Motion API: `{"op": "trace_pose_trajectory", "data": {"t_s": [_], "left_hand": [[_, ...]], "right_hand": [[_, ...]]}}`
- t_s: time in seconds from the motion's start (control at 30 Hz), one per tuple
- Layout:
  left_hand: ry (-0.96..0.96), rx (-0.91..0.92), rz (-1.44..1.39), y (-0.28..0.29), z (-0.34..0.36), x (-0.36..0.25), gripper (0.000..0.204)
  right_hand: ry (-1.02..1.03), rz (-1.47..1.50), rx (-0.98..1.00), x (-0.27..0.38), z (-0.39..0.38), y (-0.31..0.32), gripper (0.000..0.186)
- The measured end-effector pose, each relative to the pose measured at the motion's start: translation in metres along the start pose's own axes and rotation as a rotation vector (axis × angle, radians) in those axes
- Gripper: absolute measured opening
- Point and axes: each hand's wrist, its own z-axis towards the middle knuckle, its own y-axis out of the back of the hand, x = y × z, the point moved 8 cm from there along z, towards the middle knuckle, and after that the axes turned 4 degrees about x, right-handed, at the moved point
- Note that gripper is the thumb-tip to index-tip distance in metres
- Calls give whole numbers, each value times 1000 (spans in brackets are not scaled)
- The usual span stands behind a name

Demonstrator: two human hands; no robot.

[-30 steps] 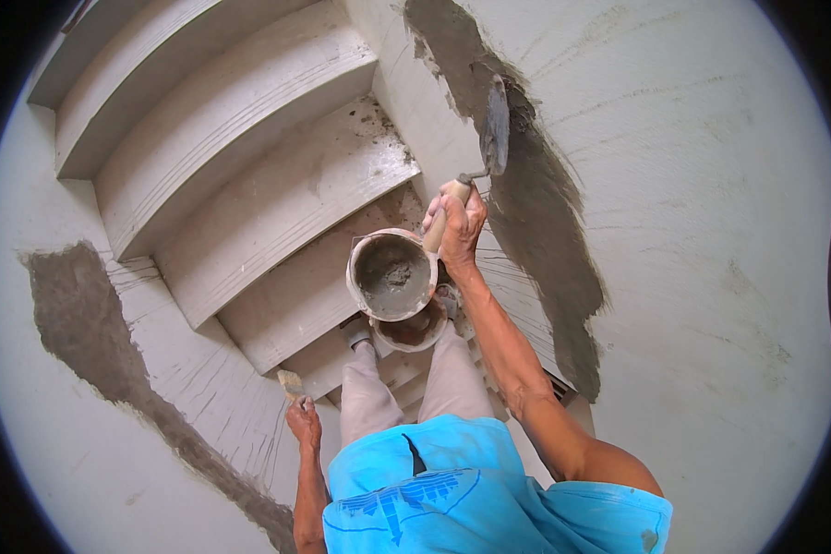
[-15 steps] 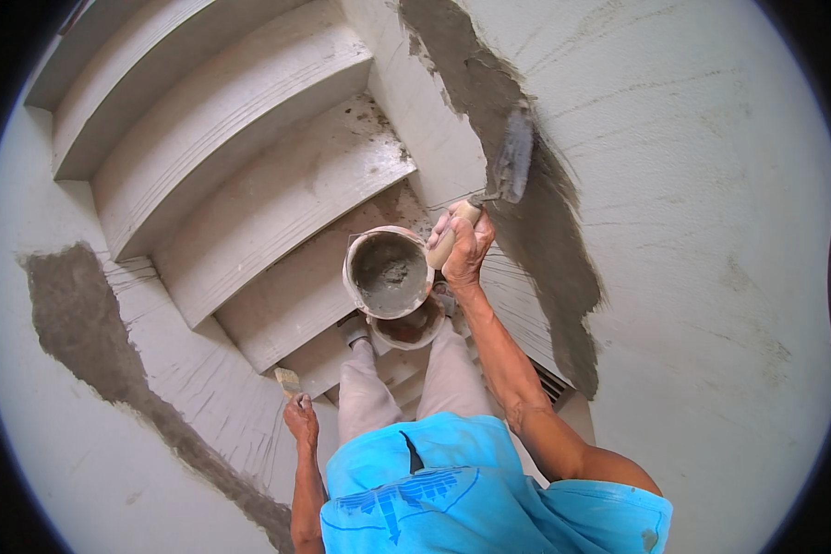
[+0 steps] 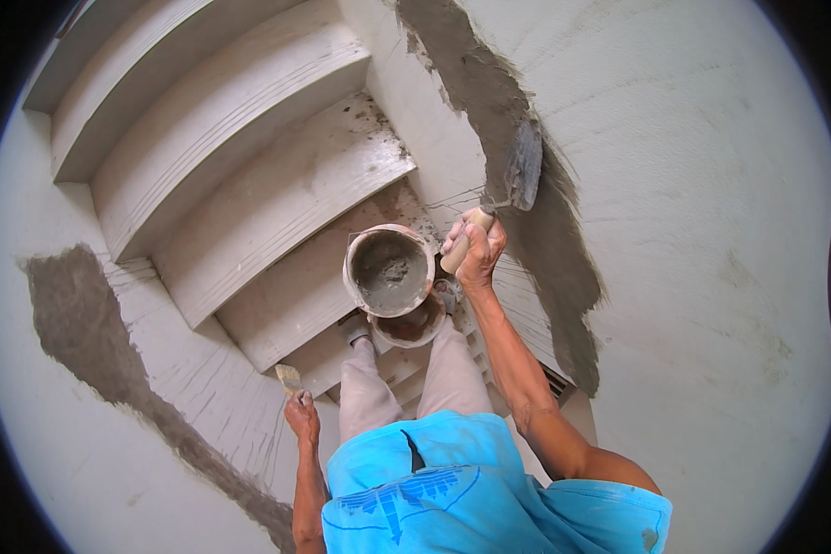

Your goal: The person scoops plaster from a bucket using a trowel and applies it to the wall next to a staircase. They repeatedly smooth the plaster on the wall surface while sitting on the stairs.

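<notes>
My right hand (image 3: pixel 477 254) is closed round the pale wooden handle of a trowel (image 3: pixel 524 164). The trowel's grey metal blade lies over a dark wet mortar band (image 3: pixel 556 254) on the right wall. Down at the left, my left hand (image 3: pixel 302 415) grips a brush (image 3: pixel 288 378) with pale bristles, held away from the wall. Between the hands a bucket (image 3: pixel 390 270) of wet grey mortar stands in front of my legs. Partly hidden beneath it is a second container (image 3: pixel 410 325) with brownish contents.
Curved pale stair steps (image 3: pixel 240 222) rise toward the upper left. Another dark mortar band (image 3: pixel 92 323) runs down the left wall. Mortar crumbs and splashes lie on the steps by the right wall. A dark slotted grate (image 3: pixel 556 383) shows beside my right forearm.
The trowel and my right hand have shifted slightly right and down along the mortar band. My left hand with the brush has stayed almost in place.
</notes>
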Motion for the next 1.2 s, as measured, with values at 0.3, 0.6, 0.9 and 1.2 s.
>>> {"op": "trace_pose_trajectory", "data": {"t_s": [0.3,0.6,0.9,1.2], "left_hand": [[-22,22,-18,-3,-4,-1,37],[-41,3,7,-4,-2,-4,35],[-42,-4,-34,-5,-6,-5,35],[-43,25,1,-9,1,-1,32]], "right_hand": [[-90,-161,96,1,8,-11,22],[-116,-84,132,16,2,38,25],[-255,-61,91,26,-52,44,31],[-242,-282,141,32,-15,14,26]]}}
